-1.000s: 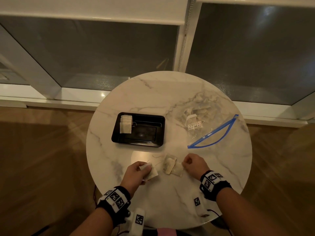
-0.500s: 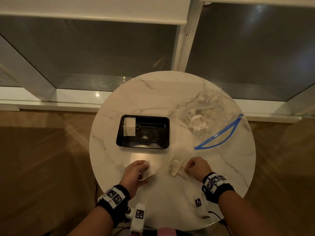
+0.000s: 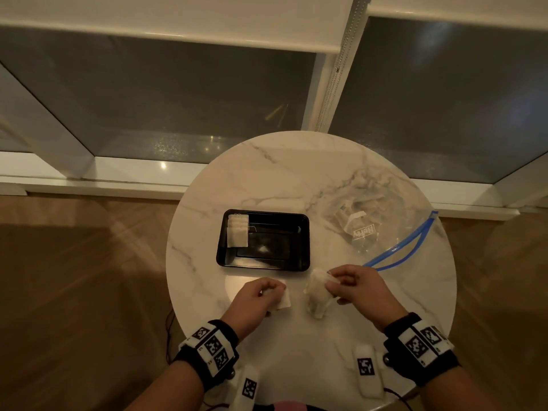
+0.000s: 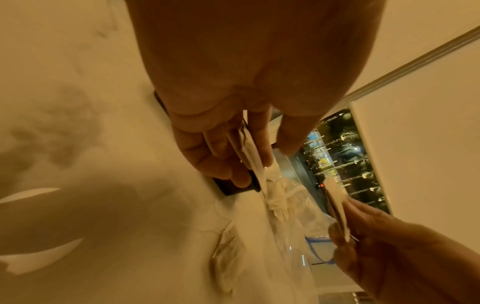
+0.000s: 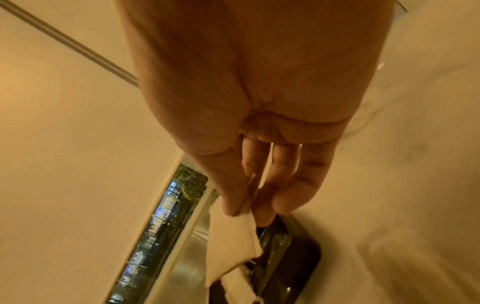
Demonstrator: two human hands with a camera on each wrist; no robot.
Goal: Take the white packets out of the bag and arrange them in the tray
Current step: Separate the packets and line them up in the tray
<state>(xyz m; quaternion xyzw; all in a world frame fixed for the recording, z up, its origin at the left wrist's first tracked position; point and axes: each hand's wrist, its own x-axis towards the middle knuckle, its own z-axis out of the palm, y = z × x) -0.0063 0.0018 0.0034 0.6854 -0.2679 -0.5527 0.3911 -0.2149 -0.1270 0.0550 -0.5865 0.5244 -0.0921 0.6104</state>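
Observation:
A black tray (image 3: 275, 232) sits mid-table with a few white packets (image 3: 237, 235) stacked at its left end. The clear zip bag (image 3: 366, 229) with a blue seal lies to its right, open, with more packets inside. In front of the tray my left hand (image 3: 274, 289) pinches one white packet (image 3: 284, 301), seen edge-on (image 4: 253, 160) in the left wrist view. My right hand (image 3: 330, 281) pinches another packet (image 3: 317, 287) by its top edge, thumb against fingers (image 5: 233, 236). One more packet (image 3: 318, 308) lies on the table under it.
The round marble table (image 3: 296, 179) stands before a window sill. Its edge runs close behind my wrists. Two white tagged devices (image 3: 366, 369) lie near the front edge. Wood floor surrounds the table.
My right hand, which rested beside the loose packets, now pinches one and has raised it off the table. The left hand still holds its packet in about the same place.

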